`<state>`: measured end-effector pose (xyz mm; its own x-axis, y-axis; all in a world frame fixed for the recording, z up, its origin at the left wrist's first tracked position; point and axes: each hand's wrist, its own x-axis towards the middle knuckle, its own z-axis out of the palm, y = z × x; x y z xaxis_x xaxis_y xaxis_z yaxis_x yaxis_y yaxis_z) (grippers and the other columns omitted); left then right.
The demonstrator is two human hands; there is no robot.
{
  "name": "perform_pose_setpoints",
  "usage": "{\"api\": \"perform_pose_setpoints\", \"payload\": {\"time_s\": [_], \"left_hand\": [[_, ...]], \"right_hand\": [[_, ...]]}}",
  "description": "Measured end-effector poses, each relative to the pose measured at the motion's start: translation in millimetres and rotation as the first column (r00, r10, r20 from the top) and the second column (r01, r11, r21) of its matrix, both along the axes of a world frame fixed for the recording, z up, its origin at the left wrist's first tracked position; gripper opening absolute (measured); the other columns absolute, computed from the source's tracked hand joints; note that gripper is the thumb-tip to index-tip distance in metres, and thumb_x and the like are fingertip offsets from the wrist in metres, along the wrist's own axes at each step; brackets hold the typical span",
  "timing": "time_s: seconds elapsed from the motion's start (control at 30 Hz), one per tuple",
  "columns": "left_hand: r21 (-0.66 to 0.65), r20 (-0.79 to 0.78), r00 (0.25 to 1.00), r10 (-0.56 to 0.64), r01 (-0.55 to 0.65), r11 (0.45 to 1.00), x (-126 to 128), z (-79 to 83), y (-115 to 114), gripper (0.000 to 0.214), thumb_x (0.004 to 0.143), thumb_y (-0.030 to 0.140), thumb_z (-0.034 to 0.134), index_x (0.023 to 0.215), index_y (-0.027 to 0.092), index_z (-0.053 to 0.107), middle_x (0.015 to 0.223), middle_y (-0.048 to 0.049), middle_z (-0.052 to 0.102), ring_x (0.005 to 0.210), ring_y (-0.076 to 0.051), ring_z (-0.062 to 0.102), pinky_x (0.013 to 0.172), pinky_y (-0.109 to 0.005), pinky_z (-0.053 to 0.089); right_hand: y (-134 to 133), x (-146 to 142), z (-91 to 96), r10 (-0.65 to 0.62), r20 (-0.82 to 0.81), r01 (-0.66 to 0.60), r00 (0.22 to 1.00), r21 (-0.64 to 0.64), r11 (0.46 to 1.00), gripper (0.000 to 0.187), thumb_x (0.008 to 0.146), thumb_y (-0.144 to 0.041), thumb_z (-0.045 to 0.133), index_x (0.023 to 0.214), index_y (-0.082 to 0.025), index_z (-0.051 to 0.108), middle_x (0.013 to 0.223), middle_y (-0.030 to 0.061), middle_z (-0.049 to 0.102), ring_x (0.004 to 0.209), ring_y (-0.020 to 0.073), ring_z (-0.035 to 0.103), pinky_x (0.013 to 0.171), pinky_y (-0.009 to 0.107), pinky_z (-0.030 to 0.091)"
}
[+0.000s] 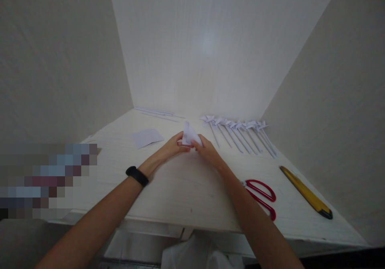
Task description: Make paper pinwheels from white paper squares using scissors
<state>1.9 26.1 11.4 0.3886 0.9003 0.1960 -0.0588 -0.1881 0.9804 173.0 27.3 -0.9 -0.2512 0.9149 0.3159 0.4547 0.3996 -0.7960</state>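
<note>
Between my two hands, above the middle of the white table, is a small sheet of white paper (190, 134), folded into a roughly triangular shape. My left hand (177, 143) pinches its left side, with a black band on the wrist. On the lower right side of the paper, the thumb and fingers of my right hand (205, 146) are closed. Just left of my left hand lies a flat stack or sheet of white paper (147, 137). Several white paper pinwheels (236, 125) on thin paper sticks lie in a row at the back right, beyond my right hand.
Thin rolled paper sticks (158, 112) lie at the back left. Red-handled scissors (261, 190) are partly hidden under my right forearm. A yellow utility knife (305, 190) rests near the right edge. White panels (192, 52) enclose the table (180, 192) at the back and sides.
</note>
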Motion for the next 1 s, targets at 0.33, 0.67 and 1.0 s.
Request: {"api": "perform_pose_setpoints", "payload": {"time_s": [0.33, 0.67, 1.0], "left_hand": [[-0.007, 0.012, 0.995, 0.097, -0.097, 0.995, -0.4, -3.7, -0.7, 0.021, 0.07, 0.025, 0.075, 0.084, 0.014, 0.064, 0.081, -0.0028, 0.07, 0.076, -0.017, 0.067, 0.083, -0.037, 0.052], [0.094, -0.027, 0.985, 0.171, -0.167, 0.981, -3.0, 1.5, -1.8, 0.013, 0.081, 0.022, 0.067, 0.088, 0.012, 0.064, 0.085, -0.0018, 0.066, 0.079, -0.016, 0.064, 0.079, -0.037, 0.052], [0.114, -0.051, 0.98, 0.193, -0.186, 0.976, -4.7, -5.4, 5.6, 0.02, 0.087, 0.028, 0.061, 0.102, 0.013, 0.062, 0.101, -0.0058, 0.065, 0.088, -0.018, 0.064, 0.079, -0.039, 0.054]], "right_hand": [[-3.1, -5.4, 1.6, -0.075, 0.091, 0.064, 0.993, 0.119, 0.991, 0.027, 0.091, -0.034, 0.054, 0.11, -0.015, 0.058, 0.106, 0.0065, 0.063, 0.096, 0.0199, 0.061, 0.087, 0.043, 0.049], [-5.1, -10.1, 1.3, -0.047, 0.021, 0.044, 0.999, 0.134, 0.99, 0.031, 0.091, -0.039, 0.054, 0.109, -0.015, 0.058, 0.102, 0.0064, 0.063, 0.092, 0.019, 0.061, 0.083, 0.04, 0.05], [-4.1, -10.3, -2.2, -0.047, -0.057, 0.054, 0.997, 0.132, 0.99, 0.028, 0.094, -0.037, 0.049, 0.11, -0.016, 0.059, 0.106, 0.0066, 0.064, 0.092, 0.0178, 0.063, 0.083, 0.04, 0.052]]}}
